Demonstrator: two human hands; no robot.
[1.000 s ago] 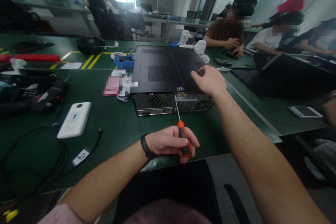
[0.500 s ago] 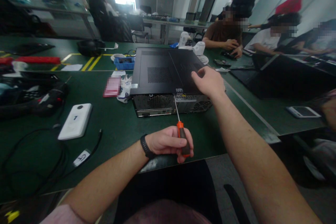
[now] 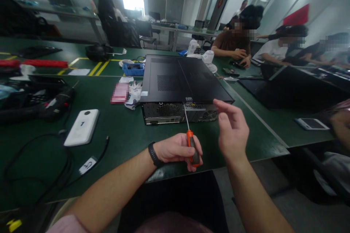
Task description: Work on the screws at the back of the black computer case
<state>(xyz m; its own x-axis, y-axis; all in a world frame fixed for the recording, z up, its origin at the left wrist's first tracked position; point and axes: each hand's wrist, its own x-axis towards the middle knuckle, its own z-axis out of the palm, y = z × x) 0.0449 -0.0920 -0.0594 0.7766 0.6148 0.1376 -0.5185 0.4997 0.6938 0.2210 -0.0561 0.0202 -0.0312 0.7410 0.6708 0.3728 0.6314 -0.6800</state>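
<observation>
A black computer case (image 3: pixel 175 76) lies flat on the green table, its rear panel with vent grilles facing me. My left hand (image 3: pixel 183 151) is closed round the orange and black handle of a screwdriver (image 3: pixel 194 149). The screwdriver's shaft points away from me, its tip at the upper edge of the rear panel near the middle; whether it sits on a screw is too small to tell. My right hand (image 3: pixel 233 127) hovers in front of the case's near right corner, fingers partly bent and apart, with nothing in them.
Left of the case are a pink packet (image 3: pixel 120 93), a white crumpled glove (image 3: pixel 133 94) and a blue bin (image 3: pixel 133 69). A white power bank (image 3: pixel 82 127) and black cable (image 3: pixel 102 151) lie nearer me. A laptop (image 3: pixel 295 87), a phone (image 3: pixel 311 124) and seated people are to the right.
My right hand has come off the top of the case and drawn back towards me. The screwdriver stays at the rear panel in my left hand. The view has shifted slightly.
</observation>
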